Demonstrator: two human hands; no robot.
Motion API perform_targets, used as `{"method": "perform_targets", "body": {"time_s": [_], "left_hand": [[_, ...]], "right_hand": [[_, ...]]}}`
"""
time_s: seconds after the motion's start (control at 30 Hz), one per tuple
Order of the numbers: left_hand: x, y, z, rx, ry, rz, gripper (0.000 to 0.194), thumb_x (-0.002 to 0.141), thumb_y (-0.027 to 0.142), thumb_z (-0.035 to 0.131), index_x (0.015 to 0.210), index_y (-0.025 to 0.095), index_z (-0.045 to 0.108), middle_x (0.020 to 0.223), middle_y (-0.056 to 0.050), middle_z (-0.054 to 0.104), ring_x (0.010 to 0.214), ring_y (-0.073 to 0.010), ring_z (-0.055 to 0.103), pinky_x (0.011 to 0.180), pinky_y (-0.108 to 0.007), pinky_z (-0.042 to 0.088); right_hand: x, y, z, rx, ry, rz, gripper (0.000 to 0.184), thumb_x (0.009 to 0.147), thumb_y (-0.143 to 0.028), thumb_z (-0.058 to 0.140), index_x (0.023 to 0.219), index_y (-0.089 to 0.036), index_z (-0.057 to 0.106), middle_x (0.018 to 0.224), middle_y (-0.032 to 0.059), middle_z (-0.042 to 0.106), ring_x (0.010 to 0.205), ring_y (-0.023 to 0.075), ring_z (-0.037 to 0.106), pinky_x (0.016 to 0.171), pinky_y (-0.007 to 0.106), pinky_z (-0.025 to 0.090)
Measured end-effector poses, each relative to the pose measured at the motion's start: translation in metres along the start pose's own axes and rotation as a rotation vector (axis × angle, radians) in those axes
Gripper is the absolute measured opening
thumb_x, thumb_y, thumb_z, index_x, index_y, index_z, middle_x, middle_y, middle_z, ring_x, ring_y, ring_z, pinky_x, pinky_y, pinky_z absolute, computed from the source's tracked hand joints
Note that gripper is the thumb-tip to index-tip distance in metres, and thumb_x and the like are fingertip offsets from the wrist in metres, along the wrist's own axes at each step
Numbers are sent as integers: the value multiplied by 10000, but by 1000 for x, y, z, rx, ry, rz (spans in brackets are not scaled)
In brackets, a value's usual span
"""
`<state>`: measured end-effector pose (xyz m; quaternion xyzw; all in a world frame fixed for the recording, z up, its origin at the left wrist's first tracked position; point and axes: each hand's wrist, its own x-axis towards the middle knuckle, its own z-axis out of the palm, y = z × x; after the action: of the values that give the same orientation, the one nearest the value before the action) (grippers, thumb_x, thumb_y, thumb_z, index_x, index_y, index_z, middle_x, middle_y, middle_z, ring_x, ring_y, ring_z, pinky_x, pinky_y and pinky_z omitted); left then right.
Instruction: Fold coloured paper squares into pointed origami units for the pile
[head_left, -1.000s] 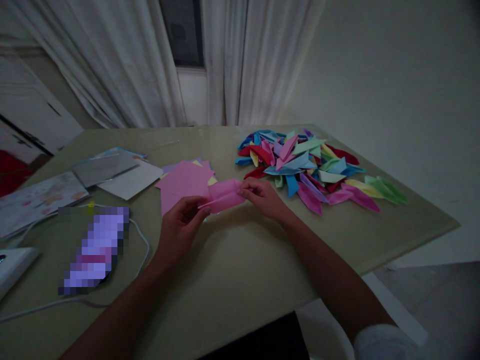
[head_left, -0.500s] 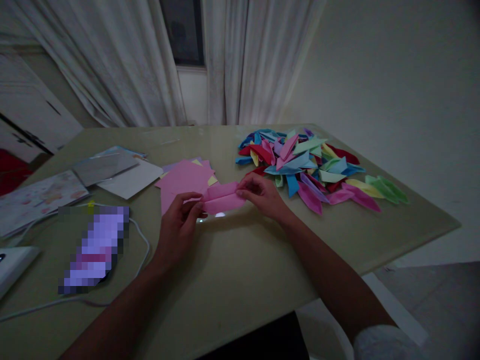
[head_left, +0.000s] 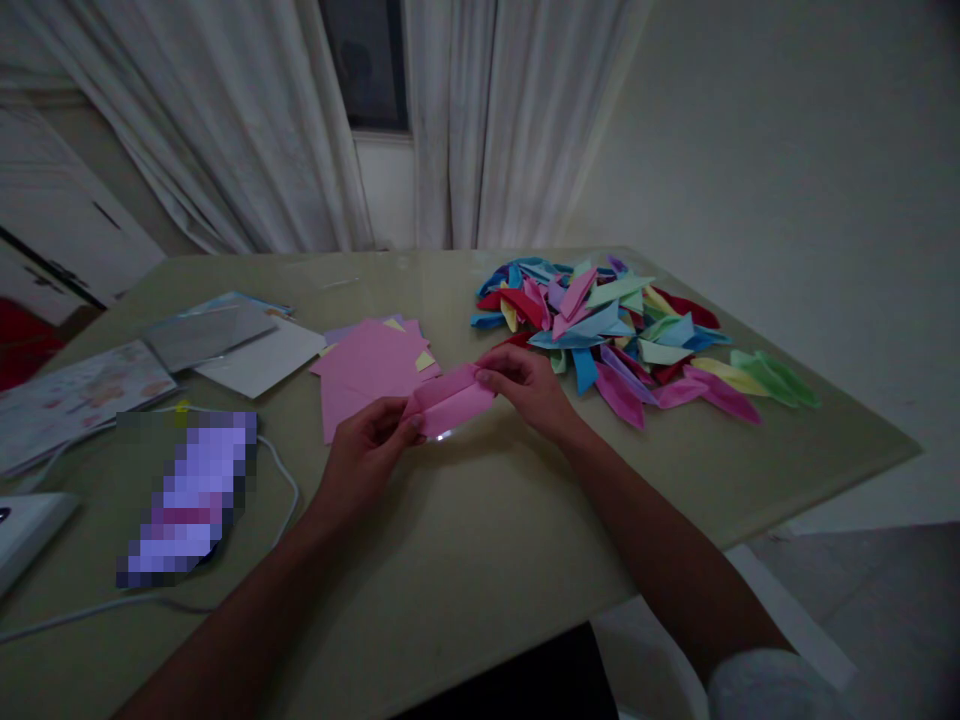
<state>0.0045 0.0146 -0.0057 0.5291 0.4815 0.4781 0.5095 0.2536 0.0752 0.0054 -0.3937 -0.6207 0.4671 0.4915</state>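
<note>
The folded pink paper (head_left: pixel 454 402) has tipped over the last half second: it lay nearly level across, and now it slants, left end dropped toward the person, with the left thumb showing over that end. From where I stand, the left hand (head_left: pixel 367 440) is pinched on the left end, and the right hand (head_left: pixel 532 390) is clamped on the other, thumb against fingers. The paper sits between them, well in from the near edge of the surface (head_left: pixel 480 540); whether it touches the top I can't tell.

Just beyond the left hand lies a stack of pink sheets (head_left: pixel 371 360), bits of yellow showing at its side. Toward the surface's far right corner there's a heap of folded pieces (head_left: pixel 592 315) in mixed colours, a green piece (head_left: pixel 776 378) nearest the right edge. Over toward the left edge I see a flowered booklet (head_left: pixel 90 395), a white card (head_left: pixel 262 365) and a pixelated phone (head_left: pixel 187 500) beside a white cable (head_left: pixel 289 480).
</note>
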Motion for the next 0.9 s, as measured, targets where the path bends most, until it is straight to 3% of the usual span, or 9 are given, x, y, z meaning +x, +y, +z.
{"method": "perform_targets", "body": {"time_s": [0.13,0.27,0.43,0.5,0.53,0.63,0.7,0.8,0.9], "left_hand": [[2,0,-3,-52,50,-64,544,731,540,943,1091,171,771,976,-109,855,817,-251,801,740,-354,640],[3,0,-4,-87,62,-124,645,664,540,979,1129,156,751,932,-125,860,804,-286,817,755,-409,659],[-3,-2,2,67,244,6,462,855,511,849,1156,171,762,1048,-115,853,929,-298,826,861,-456,669],[-7,-4,5,168,279,111,379,921,477,798,1171,195,765,1096,-96,841,972,-285,818,926,-471,661],[-9,-5,7,210,244,162,356,943,461,779,1193,208,763,1131,-92,832,1003,-281,811,955,-477,655],[-13,-8,11,253,1,306,384,945,408,787,1295,258,741,1349,-107,746,1201,-290,749,1020,-482,643],[-13,-10,12,247,-91,363,380,941,371,788,1308,287,733,1452,-105,661,1296,-289,693,1045,-476,634],[-10,-10,10,239,-17,334,289,980,351,734,1260,286,703,1337,-81,658,1190,-250,714,979,-441,651],[-7,-9,4,233,178,278,516,942,365,780,1406,317,560,1265,-53,620,976,-194,723,833,-376,661]], "right_hand": [[1,3,-1,7,-51,108,354,834,-482,869,979,-172,780,801,25,746,694,159,673,652,290,554],[2,9,-1,-40,-45,64,324,894,-430,795,1096,-177,778,867,45,766,765,178,698,707,313,575],[-2,8,9,-223,211,-42,353,865,-390,843,1130,-211,695,1036,73,761,823,179,695,751,328,582],[-8,2,19,-148,139,-11,460,802,-431,908,1132,-217,669,1080,75,754,822,179,707,751,325,595],[-12,0,25,-88,26,16,516,785,-437,924,1174,-221,662,1172,90,746,878,191,730,775,330,609],[-22,-6,39,-20,-228,55,691,768,-394,941,1359,-246,614,1358,109,693,991,219,747,807,333,623],[-24,-5,42,-56,-236,26,572,860,-362,856,1364,-233,618,1283,90,714,1002,216,731,827,324,606],[-20,-1,35,-140,-144,-33,378,956,-263,692,1323,-209,623,1182,72,725,1006,210,710,843,317,569],[-14,0,22,-282,-132,-73,326,928,-201,678,1249,-206,620,1068,48,740,895,196,699,787,301,534]]}}
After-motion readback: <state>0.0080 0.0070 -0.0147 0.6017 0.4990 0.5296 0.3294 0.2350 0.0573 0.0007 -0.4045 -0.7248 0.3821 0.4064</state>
